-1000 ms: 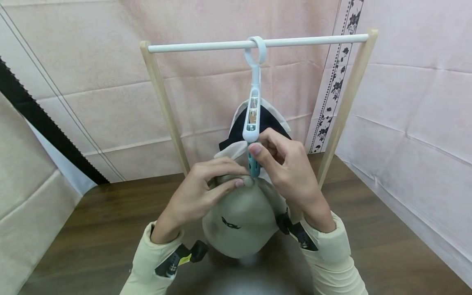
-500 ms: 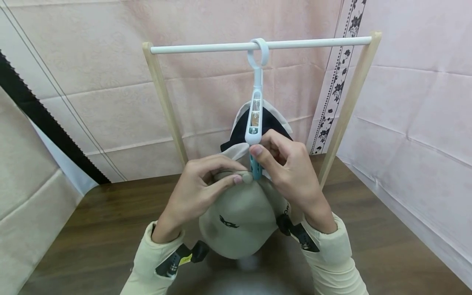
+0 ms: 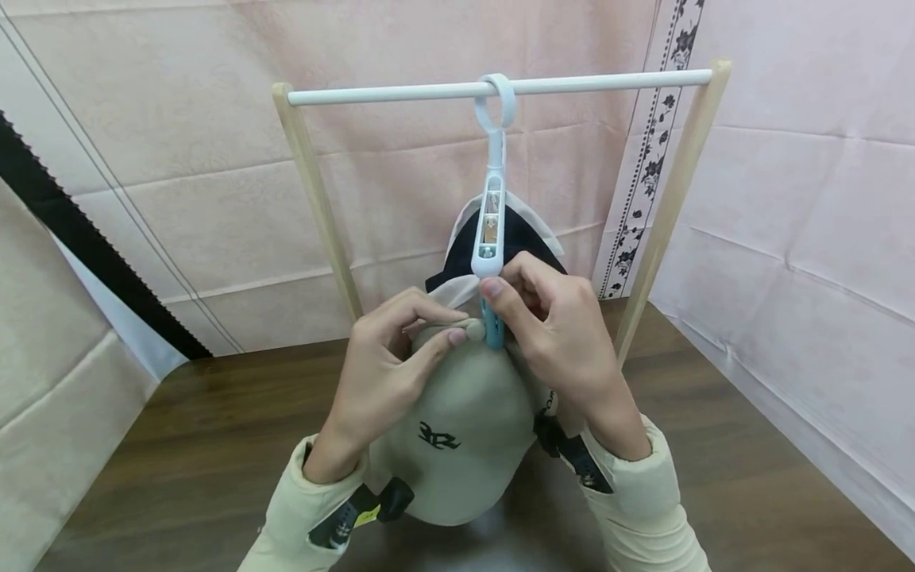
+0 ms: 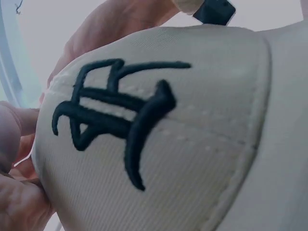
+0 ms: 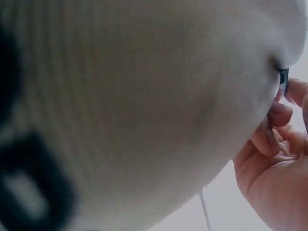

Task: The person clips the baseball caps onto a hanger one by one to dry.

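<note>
A beige cap [image 3: 472, 413] hangs crown-up below a pale blue hanger clip [image 3: 489, 214], its dark embroidered emblem facing the head camera. My left hand [image 3: 382, 365] pinches a fold of cloth at the top of the crown, between thumb and fingers. Just beside it, my right hand [image 3: 561, 334] pinches the teal lower end of the clip, whose tip meets the cap's top. The left wrist view is filled by the emblem [image 4: 144, 130] and the stitched front panel. In the right wrist view the crown hides part of the right hand [image 5: 284, 173].
The clip's ring loops over a white rod [image 3: 386, 94] held by two wooden posts [image 3: 675, 199]. Behind the beige cap is a dark and white cap [image 3: 457, 266]. A brown wood-grain table [image 3: 214, 445] lies below, with pale cloth walls [image 3: 801, 199] around it.
The beige cap has tilted, its front dropping lower so the emblem shows more fully. My left hand has shifted slightly and turned more upright. The right hand keeps its pinch on the clip.
</note>
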The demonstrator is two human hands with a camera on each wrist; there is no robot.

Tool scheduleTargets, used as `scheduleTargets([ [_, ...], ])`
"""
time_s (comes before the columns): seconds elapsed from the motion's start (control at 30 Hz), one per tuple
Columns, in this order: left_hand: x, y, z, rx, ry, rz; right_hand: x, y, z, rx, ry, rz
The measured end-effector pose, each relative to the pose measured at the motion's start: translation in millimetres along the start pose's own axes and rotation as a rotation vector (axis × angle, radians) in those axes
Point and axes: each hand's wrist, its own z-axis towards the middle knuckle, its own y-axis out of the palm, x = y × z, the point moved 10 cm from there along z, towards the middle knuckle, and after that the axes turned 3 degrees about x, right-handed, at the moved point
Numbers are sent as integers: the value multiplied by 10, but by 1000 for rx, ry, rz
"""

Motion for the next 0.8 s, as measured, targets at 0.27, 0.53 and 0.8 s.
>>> scheduleTargets([
  [0.27,-122,133,-5,-86,-67,-27,212,-121,-45,-203,129,-70],
  [0.53,-267,13,-43,-234,-128,61,682,-295,125,65,245,-219],
  [0.8,-311,-286,20,-232,-75,221,1237,-361,135,46,457,-272],
])
